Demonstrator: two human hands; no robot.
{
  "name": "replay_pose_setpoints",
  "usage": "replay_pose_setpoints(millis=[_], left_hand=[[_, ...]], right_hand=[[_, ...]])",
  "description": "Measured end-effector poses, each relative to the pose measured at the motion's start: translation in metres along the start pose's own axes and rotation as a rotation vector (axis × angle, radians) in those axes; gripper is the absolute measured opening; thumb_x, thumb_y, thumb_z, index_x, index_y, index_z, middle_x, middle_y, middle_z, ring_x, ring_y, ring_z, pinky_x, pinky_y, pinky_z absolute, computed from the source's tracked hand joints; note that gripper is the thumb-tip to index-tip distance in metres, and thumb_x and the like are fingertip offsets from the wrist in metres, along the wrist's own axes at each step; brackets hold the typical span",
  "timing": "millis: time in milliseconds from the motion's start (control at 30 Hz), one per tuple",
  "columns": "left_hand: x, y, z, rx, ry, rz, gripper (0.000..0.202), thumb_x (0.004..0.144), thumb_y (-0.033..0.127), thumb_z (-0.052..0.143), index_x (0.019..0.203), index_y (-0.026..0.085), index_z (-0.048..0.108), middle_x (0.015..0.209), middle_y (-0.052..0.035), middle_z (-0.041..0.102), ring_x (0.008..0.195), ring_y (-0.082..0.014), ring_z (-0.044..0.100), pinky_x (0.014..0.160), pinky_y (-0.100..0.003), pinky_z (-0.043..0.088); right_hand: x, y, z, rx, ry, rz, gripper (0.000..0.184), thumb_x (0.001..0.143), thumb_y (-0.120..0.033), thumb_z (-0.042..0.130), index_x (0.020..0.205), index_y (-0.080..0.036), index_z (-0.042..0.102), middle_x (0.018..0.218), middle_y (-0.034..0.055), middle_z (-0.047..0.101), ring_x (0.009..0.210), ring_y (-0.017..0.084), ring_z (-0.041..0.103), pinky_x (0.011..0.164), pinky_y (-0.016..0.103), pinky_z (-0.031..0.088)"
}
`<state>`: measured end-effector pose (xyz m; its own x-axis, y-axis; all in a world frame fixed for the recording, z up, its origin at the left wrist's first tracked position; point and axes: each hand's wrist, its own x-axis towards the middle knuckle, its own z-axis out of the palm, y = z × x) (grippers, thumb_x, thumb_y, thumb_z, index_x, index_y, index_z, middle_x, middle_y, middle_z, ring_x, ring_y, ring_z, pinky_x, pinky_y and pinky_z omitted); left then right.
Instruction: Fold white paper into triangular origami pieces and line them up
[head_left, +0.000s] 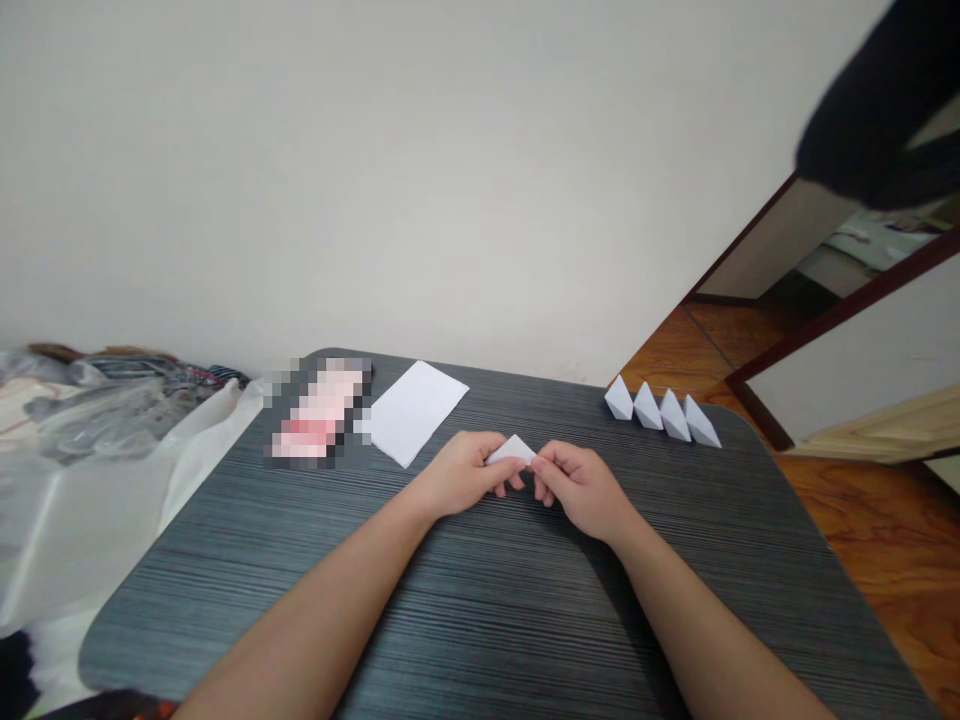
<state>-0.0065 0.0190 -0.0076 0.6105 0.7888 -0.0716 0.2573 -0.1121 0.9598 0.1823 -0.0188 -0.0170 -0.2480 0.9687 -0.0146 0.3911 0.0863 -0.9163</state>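
Observation:
A small piece of folded white paper (514, 450) with a pointed top is held between my two hands, just above the dark table. My left hand (469, 470) pinches its left side, thumb laid across the front. At the right corner, my right hand (577, 485) grips the paper between thumb and curled fingers. The lower part of the paper is hidden behind the thumbs. Several folded white paper shapes with pointed tops (646, 408) stand in a row to the right. A stack of flat white paper (420, 412) lies to the left of my hands.
The dark wood-grain table (480, 620) stands against a pale wall (450, 180). A blurred-out pink and dark item (319, 410) lies at the table's left. Clear plastic bags (112, 450) are heaped beyond the left edge. Wooden floor (862, 520) shows on the right.

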Motion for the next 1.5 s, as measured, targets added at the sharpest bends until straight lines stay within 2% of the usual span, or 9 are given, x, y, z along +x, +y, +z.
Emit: replay_pose_setpoints(millis=[133,500,767,1200,1367,1500], left_hand=[[0.000,-0.004,-0.001,-0.050,0.003,-0.005,0.030,0.087,0.038,0.046,0.080,0.012,0.060,0.076,-0.0070,0.068,0.056,-0.0107,0.058,0.053,-0.021,0.045],[0.000,-0.009,-0.001,-0.098,-0.015,-0.018,0.036,0.089,0.043,0.042,0.080,0.012,0.059,0.079,-0.0084,0.070,0.055,-0.0104,0.059,0.051,-0.020,0.044],[0.003,-0.017,-0.001,-0.287,0.040,-0.036,0.033,0.089,0.042,0.042,0.082,0.012,0.055,0.072,-0.0091,0.069,0.050,-0.0109,0.059,0.048,-0.021,0.044],[0.001,-0.014,-0.002,-0.190,0.098,-0.011,0.031,0.089,0.039,0.042,0.080,0.012,0.057,0.069,-0.0066,0.068,0.049,-0.0101,0.057,0.048,-0.021,0.043],[0.000,-0.009,-0.001,-0.176,0.034,0.022,0.028,0.086,0.036,0.048,0.086,0.011,0.060,0.075,-0.0072,0.068,0.053,-0.0096,0.057,0.050,-0.020,0.043],[-0.001,-0.005,-0.002,-0.097,0.004,0.040,0.022,0.084,0.031,0.051,0.082,0.011,0.062,0.077,-0.0063,0.068,0.055,-0.0094,0.058,0.053,-0.020,0.044]], right_hand=[[0.000,0.002,-0.002,0.000,0.037,0.003,0.026,0.090,-0.030,0.045,0.068,-0.018,0.053,0.058,-0.0011,0.059,0.049,0.010,0.054,0.051,0.022,0.044],[0.000,0.004,-0.001,0.011,0.024,0.009,0.027,0.090,-0.031,0.045,0.069,-0.018,0.053,0.059,-0.0008,0.059,0.050,0.010,0.054,0.052,0.022,0.043],[0.002,0.011,-0.007,0.084,0.126,0.012,0.024,0.090,-0.034,0.046,0.076,-0.017,0.056,0.060,-0.0009,0.058,0.049,0.011,0.052,0.051,0.023,0.041],[0.001,0.009,-0.006,0.128,0.111,0.028,0.024,0.091,-0.034,0.046,0.077,-0.017,0.056,0.058,-0.0010,0.058,0.048,0.010,0.051,0.050,0.022,0.040],[0.000,0.007,-0.003,0.119,0.080,0.027,0.024,0.090,-0.033,0.046,0.074,-0.017,0.055,0.058,-0.0011,0.058,0.048,0.010,0.052,0.049,0.022,0.040],[0.000,0.003,0.001,0.100,0.021,0.015,0.025,0.090,-0.031,0.046,0.069,-0.018,0.052,0.058,-0.0013,0.058,0.048,0.010,0.052,0.050,0.022,0.042]])
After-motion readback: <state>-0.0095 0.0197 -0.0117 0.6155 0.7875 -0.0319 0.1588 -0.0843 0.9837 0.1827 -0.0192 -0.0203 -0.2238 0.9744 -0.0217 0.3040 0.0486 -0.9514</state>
